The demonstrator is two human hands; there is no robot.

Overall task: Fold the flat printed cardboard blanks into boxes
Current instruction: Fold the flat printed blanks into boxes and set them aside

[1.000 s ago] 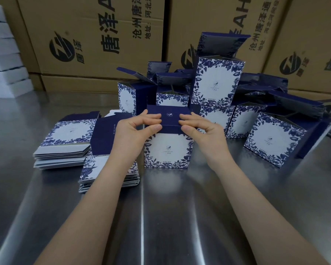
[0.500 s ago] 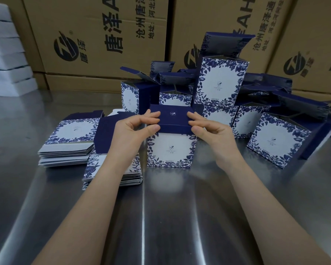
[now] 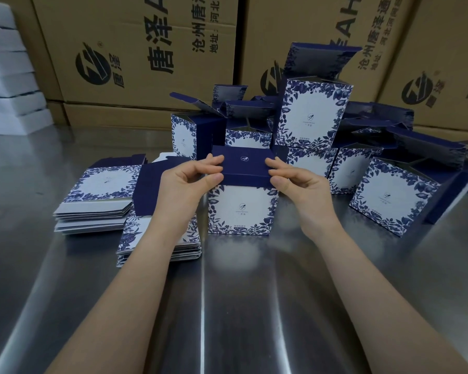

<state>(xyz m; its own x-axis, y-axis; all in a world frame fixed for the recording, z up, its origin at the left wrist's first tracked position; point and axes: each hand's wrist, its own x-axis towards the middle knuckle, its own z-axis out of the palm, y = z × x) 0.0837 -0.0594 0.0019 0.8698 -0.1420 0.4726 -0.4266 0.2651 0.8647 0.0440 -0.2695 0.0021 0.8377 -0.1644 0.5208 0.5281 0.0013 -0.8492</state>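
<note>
Box (image 3: 242,209) stands between left hand (image 3: 185,182) and right hand (image 3: 300,184), both pinching its lid (image 3: 245,164).

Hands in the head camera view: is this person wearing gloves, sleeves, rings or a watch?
No. The left hand and right hand are bare, with no gloves, rings or watch showing. Both forearms are uncovered to the picture's edge; no sleeve is in view.

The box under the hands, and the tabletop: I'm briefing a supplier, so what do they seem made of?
The box looks like thin printed cardboard, probably matte: white face, blue floral print, navy flap creased sharply where the left hand and right hand pinch it. The tabletop looks like brushed stainless steel: grey, with streaky reflections.
</note>
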